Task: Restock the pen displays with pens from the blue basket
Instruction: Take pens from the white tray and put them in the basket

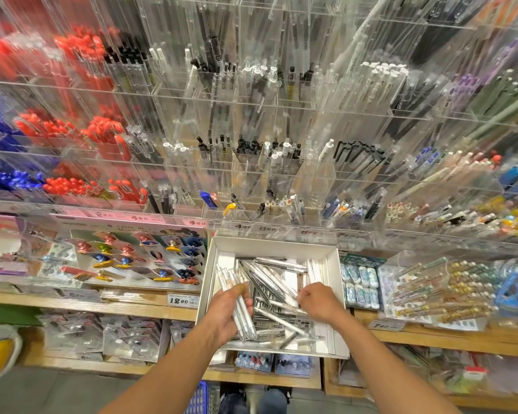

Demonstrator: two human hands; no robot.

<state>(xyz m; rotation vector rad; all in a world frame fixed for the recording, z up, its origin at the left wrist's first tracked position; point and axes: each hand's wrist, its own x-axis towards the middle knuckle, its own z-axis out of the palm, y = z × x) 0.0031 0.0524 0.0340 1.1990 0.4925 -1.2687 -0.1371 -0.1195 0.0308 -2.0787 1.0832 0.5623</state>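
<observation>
A white cardboard box (332,294) full of clear-wrapped white pens (269,273) rests on the wooden shelf in front of me. My left hand (225,312) grips a bundle of white pens (244,321) over the box's left side. My right hand (317,300) reaches into the box's right side, fingers curled down among the pens; what it holds is hidden. Clear acrylic pen displays (260,162) rise behind the box, holding red, blue, black and white pens. A corner of the blue basket (199,398) shows on the floor by my feet.
Price labels (178,300) run along the shelf edges. Carded figure pens (138,258) lie left of the box, erasers (359,285) and decorated pens (437,291) to its right. Packaged goods fill the lower shelf (126,339).
</observation>
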